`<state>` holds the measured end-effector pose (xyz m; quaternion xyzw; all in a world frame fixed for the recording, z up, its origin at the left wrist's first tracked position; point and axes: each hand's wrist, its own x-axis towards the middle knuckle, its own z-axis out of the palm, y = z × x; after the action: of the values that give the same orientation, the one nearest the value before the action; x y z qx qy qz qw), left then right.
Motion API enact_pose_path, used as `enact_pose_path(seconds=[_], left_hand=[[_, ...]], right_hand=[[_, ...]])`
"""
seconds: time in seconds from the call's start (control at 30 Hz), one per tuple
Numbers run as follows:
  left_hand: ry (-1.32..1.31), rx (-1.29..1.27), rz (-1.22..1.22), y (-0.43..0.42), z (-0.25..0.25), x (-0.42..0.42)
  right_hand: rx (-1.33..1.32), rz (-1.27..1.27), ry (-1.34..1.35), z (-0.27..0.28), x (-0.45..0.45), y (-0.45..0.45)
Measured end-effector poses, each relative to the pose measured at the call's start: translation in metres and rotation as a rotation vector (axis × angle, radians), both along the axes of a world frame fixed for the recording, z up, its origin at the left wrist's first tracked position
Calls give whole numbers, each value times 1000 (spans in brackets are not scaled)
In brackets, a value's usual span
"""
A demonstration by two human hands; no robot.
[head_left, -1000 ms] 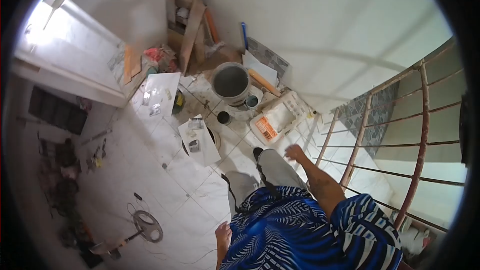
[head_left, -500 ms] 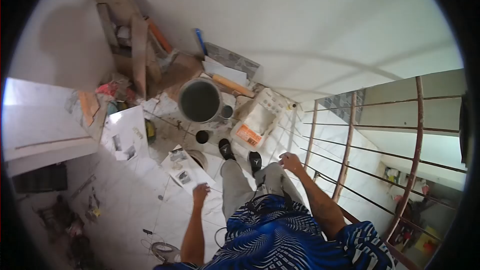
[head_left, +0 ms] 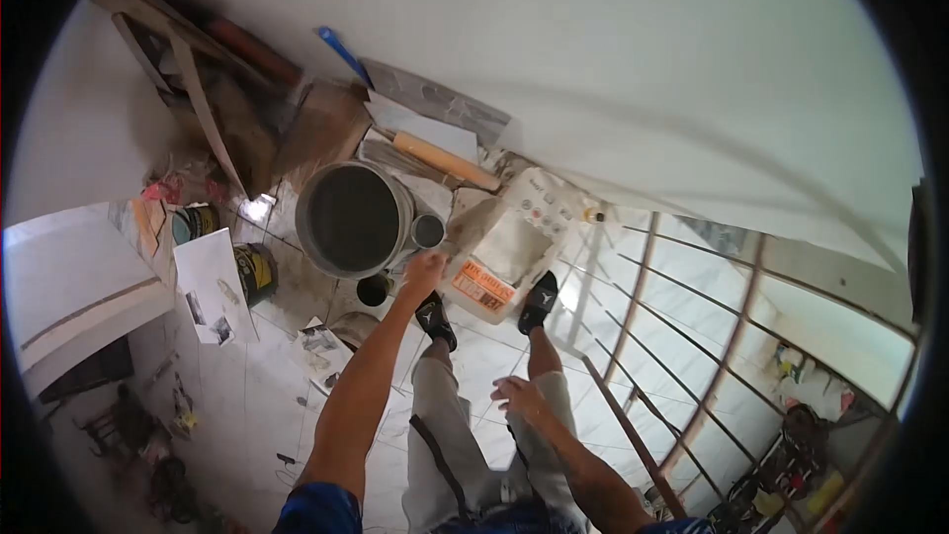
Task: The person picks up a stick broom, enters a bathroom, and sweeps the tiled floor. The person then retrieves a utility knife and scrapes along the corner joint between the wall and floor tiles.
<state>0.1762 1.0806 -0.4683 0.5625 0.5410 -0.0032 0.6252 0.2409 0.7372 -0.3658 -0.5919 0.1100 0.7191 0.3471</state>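
Note:
My left hand reaches forward over the floor, just below a small grey cup and right of a small dark container; whether its fingers hold anything is too small to tell. My right hand hangs over my right leg, fingers loosely apart and nothing in them. A large bucket with a dark grey interior stands left of the cup. Right of my left hand lies a white bag with an orange label, hollowed in its middle with pale material inside.
Wooden boards lean at the back left. Along the wall lie an orange-brown roll, a patterned tile and a blue-handled tool. A metal railing stands on the right. White tile pieces rest on the left.
The view has moved closer to the bucket and bag. My left hand has reached forward toward the small cup, and my right hand has come in over my leg.

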Motion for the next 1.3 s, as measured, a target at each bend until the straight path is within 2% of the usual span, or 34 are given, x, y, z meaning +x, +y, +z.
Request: enact_pose_path(seconds=[0.1, 0.2, 0.23, 0.3, 0.37, 0.43, 0.47, 0.5, 0.57, 0.6, 0.67, 0.73, 0.83, 0.9, 0.93, 1.03, 1.1, 1.2, 1.23, 1.3], left_hand=[[-127, -243, 268, 13, -109, 42], [-191, -402, 533, 26, -219, 68], [-100, -264, 421, 31, -259, 71], [237, 249, -85, 53, -354, 63], [477, 532, -338, 74, -432, 61], [571, 399, -164, 102, -424, 94], [667, 367, 21, 110, -434, 109], [610, 381, 102, 114, -428, 122], [527, 272, 306, 111, -460, 124], [495, 158, 426, 124, -504, 116], [460, 70, 533, 133, -523, 114], [463, 110, 505, 133, -477, 128], [404, -82, 754, 129, -391, 160], [348, -188, 921, 141, -326, 179], [317, -235, 999, 148, -309, 178], [-100, -476, 944, 155, -271, 155], [-383, -528, 893, 137, -233, 144], [-334, -644, 906, 92, -131, 140], [-265, -639, 886, 71, -85, 138], [-340, -692, 660, 41, 14, 125]], right_hand=[[-48, 223, -153, -34, 6, 1], [-41, 293, -135, -73, 20, -18], [-21, 333, -194, -79, 25, -18], [31, 414, -318, -81, 38, -4], [20, 355, -228, -78, 62, 24], [14, 295, -166, -77, 79, 41], [14, 268, -153, -77, 88, 47], [12, 243, -137, -77, 96, 51], [-46, 259, -97, -72, 110, 63], [-67, 260, -78, -73, 112, 67], [-54, 308, -68, -77, 113, 69], [-39, 314, -16, -72, 120, 81], [46, 222, -154, -78, 107, 71], [68, 249, -142, -78, 102, 70], [84, 259, -135, -77, 99, 71], [115, 244, -168, -79, 90, 73], [150, 192, -173, -86, 77, 63], [88, 44, -106, -90, 67, 51], [137, -99, -103, -72, 73, 58], [177, -289, -136, -36, 93, 85]])
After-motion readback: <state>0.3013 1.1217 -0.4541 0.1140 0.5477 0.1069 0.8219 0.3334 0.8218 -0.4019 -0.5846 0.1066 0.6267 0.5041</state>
